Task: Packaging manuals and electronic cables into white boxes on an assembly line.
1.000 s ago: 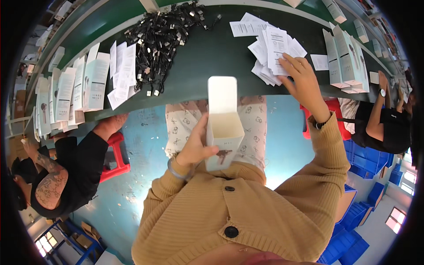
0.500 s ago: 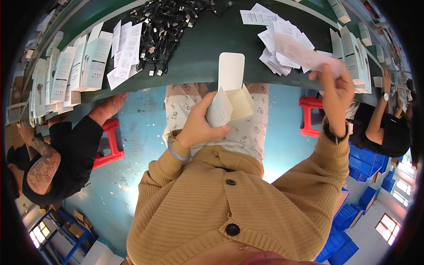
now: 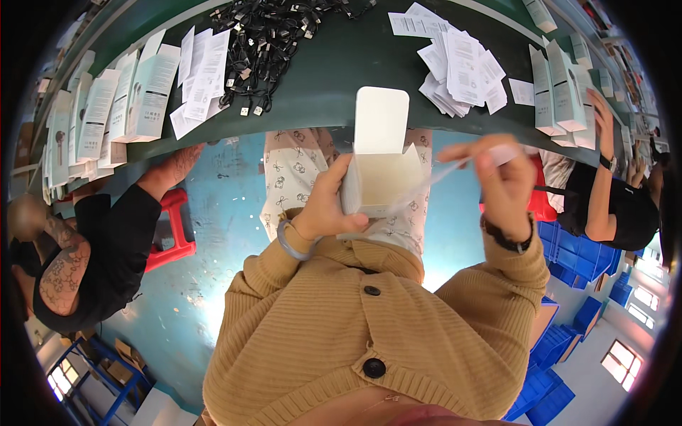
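My left hand (image 3: 329, 206) is closed around the side of a small white cardboard box (image 3: 387, 177), held over my lap. The box's lid flap (image 3: 381, 117) stands up, and its inside faces me. To the right, my right hand (image 3: 501, 174) grips a white paper leaflet (image 3: 444, 174) between thumb and fingers. The leaflet is smeared by motion, and its far end reaches the right edge of the box opening; whether it is inside I cannot tell. Beyond my right hand, a loose pile of printed leaflets (image 3: 463, 67) lies on the dark green table (image 3: 341, 78).
Black cables (image 3: 263, 50) with metal plugs are heaped at the table's back left, beside more leaflets (image 3: 206, 78). Upright cartons line the left (image 3: 153, 92) and right (image 3: 565, 89) sides. Co-workers sit at both sides, near a red stool (image 3: 174, 231). Blue bins (image 3: 579, 248) stand at right.
My right hand has brought the leaflet from above the pile down and left to the box. My left hand has turned the box so its opening faces me more.
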Motion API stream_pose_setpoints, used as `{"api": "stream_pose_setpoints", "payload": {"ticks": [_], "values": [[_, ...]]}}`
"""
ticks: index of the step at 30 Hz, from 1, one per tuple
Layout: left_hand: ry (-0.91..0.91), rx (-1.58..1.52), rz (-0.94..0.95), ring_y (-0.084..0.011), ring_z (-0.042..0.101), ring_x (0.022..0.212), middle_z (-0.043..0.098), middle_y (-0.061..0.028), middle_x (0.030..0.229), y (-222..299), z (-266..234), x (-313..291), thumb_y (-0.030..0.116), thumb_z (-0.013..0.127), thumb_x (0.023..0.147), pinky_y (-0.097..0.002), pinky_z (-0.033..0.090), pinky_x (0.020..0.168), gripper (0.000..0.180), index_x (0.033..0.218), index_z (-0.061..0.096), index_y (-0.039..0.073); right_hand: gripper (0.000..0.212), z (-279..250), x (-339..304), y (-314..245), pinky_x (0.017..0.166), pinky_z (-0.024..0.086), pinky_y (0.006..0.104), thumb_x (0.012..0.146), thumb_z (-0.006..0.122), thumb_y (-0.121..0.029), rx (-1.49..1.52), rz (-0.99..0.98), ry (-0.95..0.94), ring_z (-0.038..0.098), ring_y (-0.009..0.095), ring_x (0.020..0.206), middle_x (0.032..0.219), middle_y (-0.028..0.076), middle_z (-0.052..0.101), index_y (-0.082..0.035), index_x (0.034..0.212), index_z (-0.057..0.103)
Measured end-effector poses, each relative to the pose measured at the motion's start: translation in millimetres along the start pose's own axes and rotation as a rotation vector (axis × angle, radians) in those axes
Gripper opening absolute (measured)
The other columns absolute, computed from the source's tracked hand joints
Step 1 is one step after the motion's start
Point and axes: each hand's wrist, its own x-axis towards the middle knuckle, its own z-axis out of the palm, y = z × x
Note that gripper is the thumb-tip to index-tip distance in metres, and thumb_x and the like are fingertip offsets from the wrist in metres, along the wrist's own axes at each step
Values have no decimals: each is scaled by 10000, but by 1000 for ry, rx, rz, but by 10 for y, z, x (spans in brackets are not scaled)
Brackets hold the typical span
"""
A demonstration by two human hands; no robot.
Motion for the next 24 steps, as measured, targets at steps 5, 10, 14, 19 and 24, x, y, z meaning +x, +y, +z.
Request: {"api": "stream_pose_setpoints", "payload": {"ticks": [5, 10, 14, 19, 24], "values": [[-103, 267, -42, -247, 616, 990, 613, -173, 1087, 33, -115, 13, 386, 802, 562, -326, 460, 862, 923, 1292, 414, -24, 149, -168, 145, -324, 574, 505, 247, 876, 574, -1, -365, -50, -17, 662, 147, 697, 854, 109, 684, 4, 1006, 648], [-132, 306, -51, -251, 616, 995, 612, -171, 1088, 94, -76, 56, 392, 798, 568, -333, 458, 864, 911, 1293, 422, -11, 336, -11, 408, -195, 476, 467, 293, 638, 622, 86, -664, -415, -359, 628, 247, 613, 802, 108, 661, -43, 947, 644], [-115, 302, -73, -257, 618, 986, 614, -174, 1083, 130, -98, 72, 384, 794, 574, -339, 459, 860, 893, 1290, 426, -3, 347, 61, 506, -180, 444, 428, 295, 629, 628, 85, -733, -489, -411, 588, 224, 546, 736, 63, 640, -47, 950, 635], [-96, 281, -136, -269, 616, 982, 610, -182, 1079, 108, -192, 67, 385, 789, 577, -340, 457, 861, 894, 1293, 421, -3, 288, 107, 626, -113, 474, 441, 294, 693, 640, 20, -643, -435, -420, 598, 245, 577, 768, 75, 649, -63, 969, 643], [-90, 303, -77, -267, 615, 974, 610, -185, 1059, 42, -251, 85, 393, 789, 577, -346, 457, 859, 894, 1287, 424, -10, 356, 259, 712, -34, 548, 467, 321, 788, 683, -218, -527, -141, -617, 607, 262, 663, 831, 108, 648, -84, 1115, 634]]}}
